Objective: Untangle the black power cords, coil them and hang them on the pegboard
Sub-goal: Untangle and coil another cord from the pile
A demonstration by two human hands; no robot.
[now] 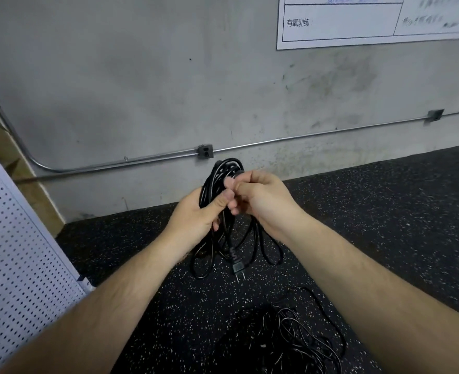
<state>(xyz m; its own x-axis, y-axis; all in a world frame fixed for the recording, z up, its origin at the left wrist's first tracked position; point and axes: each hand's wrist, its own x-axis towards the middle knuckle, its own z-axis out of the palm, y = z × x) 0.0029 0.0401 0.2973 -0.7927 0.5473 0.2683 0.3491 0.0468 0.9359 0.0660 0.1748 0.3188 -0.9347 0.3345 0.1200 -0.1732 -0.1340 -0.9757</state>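
Work looks only part way done. One black cord is wound into loops and held up in the air in front of the wall. The left hand is wrapped around the loops. The right hand pinches the cord near the top, maybe to finish the winding. Its plug hangs down below. More black cords lie in a messy pile on the floor, not sorted yet. The pegboard stands to the left, and no cord hangs on the part that shows.
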